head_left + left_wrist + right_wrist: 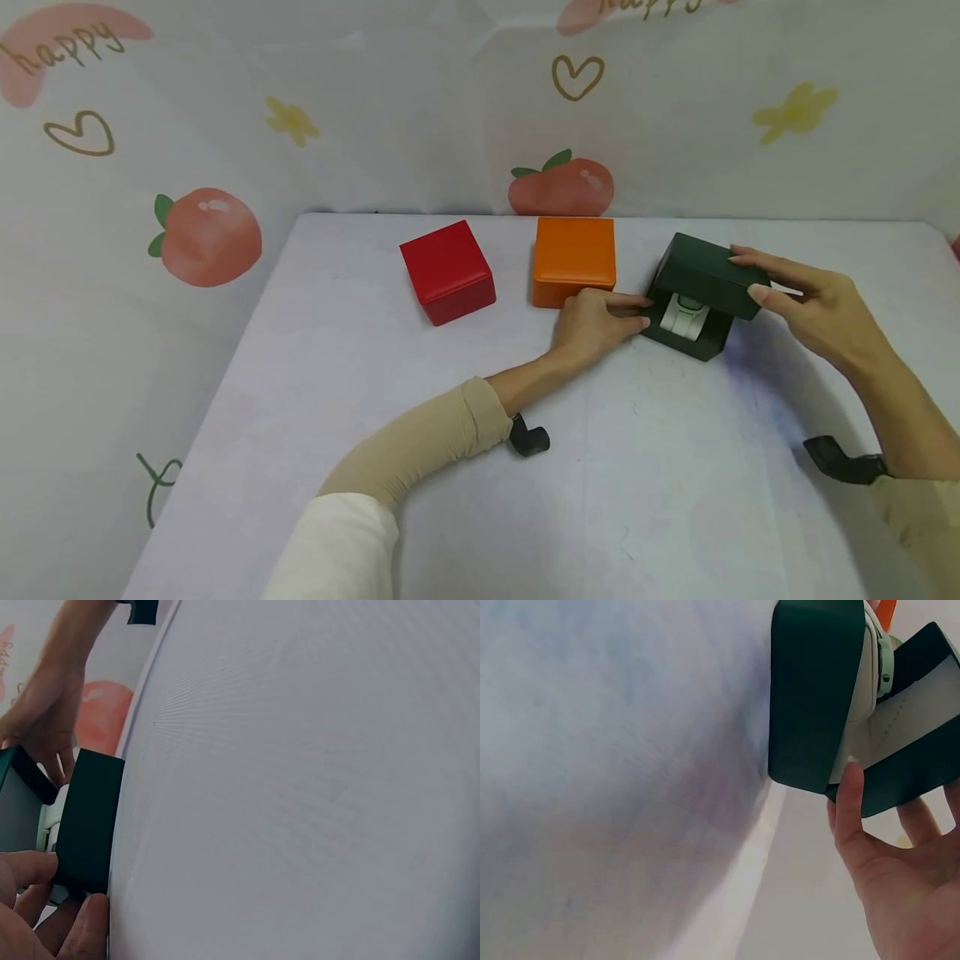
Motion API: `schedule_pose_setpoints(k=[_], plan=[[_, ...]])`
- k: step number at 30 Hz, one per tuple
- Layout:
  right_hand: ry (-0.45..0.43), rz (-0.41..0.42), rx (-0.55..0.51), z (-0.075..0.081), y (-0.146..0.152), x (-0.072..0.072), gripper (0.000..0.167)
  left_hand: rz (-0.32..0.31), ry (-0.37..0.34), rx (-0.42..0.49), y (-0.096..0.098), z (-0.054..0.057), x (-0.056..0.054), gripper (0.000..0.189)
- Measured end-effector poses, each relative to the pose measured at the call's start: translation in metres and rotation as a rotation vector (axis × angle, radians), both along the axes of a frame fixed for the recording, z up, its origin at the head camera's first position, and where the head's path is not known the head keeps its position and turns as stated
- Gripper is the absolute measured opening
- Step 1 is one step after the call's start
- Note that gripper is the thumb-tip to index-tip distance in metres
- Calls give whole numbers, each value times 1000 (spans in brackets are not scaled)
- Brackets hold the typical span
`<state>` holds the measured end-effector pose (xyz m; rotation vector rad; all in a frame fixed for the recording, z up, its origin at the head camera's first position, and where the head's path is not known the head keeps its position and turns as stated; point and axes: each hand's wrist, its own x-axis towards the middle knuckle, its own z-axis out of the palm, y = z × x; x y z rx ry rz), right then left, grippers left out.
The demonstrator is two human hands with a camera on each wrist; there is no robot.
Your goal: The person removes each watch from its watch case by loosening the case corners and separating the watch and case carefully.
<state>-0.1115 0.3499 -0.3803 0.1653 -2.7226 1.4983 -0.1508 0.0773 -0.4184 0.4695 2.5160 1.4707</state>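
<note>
A dark green watch box (682, 343) stands on the table at the right, its hinged lid (705, 271) partly raised. Inside it lies a watch (686, 315) with a pale strap around a light cushion. My left hand (592, 332) holds the box's left side between thumb and fingers, close to the tabletop; the left wrist view shows the thumb (34, 868) at the box's edge. On the other side, my right hand (821, 304) grips the lid, thumb at its near edge and fingers at the far one. The right wrist view shows the pale lining inside.
An orange box (574, 250), closed, stands just left of the green one, near the left hand. Further left is a closed red box (450, 271), turned at an angle. A patterned white backdrop (420, 108) rises behind the table (600, 500).
</note>
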Motion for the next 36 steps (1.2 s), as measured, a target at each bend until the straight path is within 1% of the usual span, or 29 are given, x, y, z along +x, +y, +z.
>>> schedule_pose_setpoints(k=[4, 7, 9, 13, 19, 21, 26, 30, 34, 36], plan=[[-46, -2, 34, 4, 3, -2, 41, 1, 0, -8, 1, 1, 0, 20], [-63, 21, 24, 7, 6, -4, 41, 5, -9, -14, 1, 1, -1, 20], [-52, 40, 23, 9, 8, -5, 41, 3, -8, -18, 2, 1, -1, 20], [-27, 51, 27, 10, 9, -4, 41, 0, -2, -22, 2, 1, -2, 20], [-18, 33, 25, 11, 7, -3, 40, 9, -13, -23, 2, 3, -1, 20], [-2, 35, 23, 12, 7, -3, 39, 13, -14, -21, 1, 3, -1, 19], [58, 40, -14, 13, 4, -6, 38, 23, -8, -29, 0, 2, -2, 19], [84, 35, -46, 15, 2, -6, 37, 19, -9, -33, 1, 2, -2, 19], [71, 22, -67, 16, 2, -5, 38, 14, -12, -26, 1, 2, -2, 19], [54, 7, -75, 16, 0, -4, 41, 14, -11, -23, 1, 1, -2, 19]])
